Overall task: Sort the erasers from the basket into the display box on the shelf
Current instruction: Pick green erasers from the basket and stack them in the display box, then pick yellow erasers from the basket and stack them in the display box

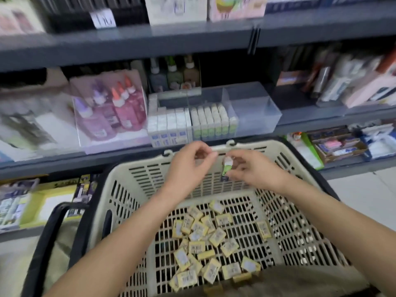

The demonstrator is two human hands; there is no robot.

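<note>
Head view: your right hand [246, 170] pinches a green-and-white eraser [227, 166] above the far rim of the cream basket [137, 166]. Your left hand [188, 163] hovers just beside it, fingers curled; whether it holds anything cannot be told. Yellow-wrapped erasers [214, 243] lie loose on the basket floor. The clear display box [257, 110] on the shelf [310, 120] holds upright rows in its left and middle compartments.

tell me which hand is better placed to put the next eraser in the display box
Right. The right hand pinches a green-and-white eraser above the basket rim, near the display box where matching green erasers stand. The left hand has curled fingers, and no eraser shows in them.
</note>
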